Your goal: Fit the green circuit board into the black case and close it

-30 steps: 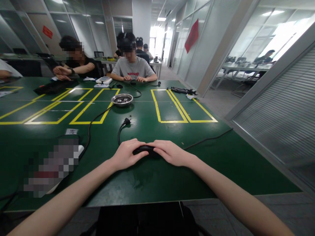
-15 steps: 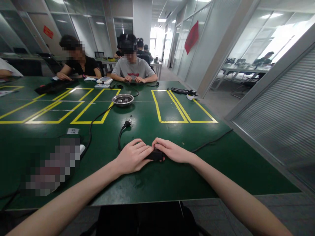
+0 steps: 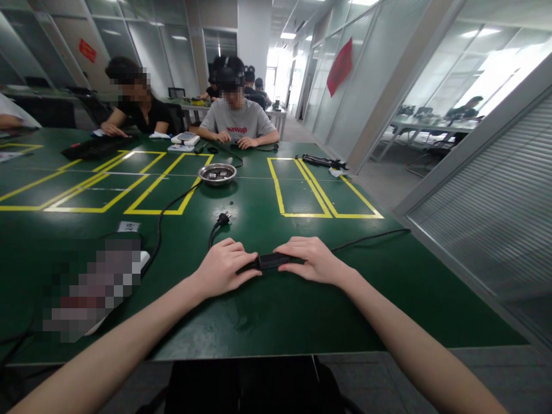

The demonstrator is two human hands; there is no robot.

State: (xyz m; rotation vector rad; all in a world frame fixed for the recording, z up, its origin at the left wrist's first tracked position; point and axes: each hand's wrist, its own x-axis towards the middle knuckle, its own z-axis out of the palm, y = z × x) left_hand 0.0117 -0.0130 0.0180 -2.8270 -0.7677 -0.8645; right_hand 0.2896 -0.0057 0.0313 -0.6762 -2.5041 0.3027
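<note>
A black power adapter (image 3: pixel 272 261) lies crosswise between my two hands, just above the green table. My right hand (image 3: pixel 311 260) is closed round its right end, fingers over the top and thumb below. At the adapter's left end, my left hand (image 3: pixel 224 266) pinches the dark end of a power cord; whether that end is seated in the adapter I cannot tell. The cord's plug (image 3: pixel 223 219) lies beyond my left hand, prongs pointing right. A thin black cable (image 3: pixel 371 238) runs from behind my right hand towards the table's right edge.
A metal bowl (image 3: pixel 217 174) with small metal parts stands ahead. Yellow tape outlines (image 3: pixel 307 215) mark the green table (image 3: pixel 302 322). A blurred-out object (image 3: pixel 92 293) lies at left, beside a black cable (image 3: pixel 158 230). A black tripod (image 3: pixel 323 161) lies far right. Two people sit opposite.
My hands have moved apart, the right one slightly to the right, the left one slightly to the left. More of the adapter's top now shows between them.
</note>
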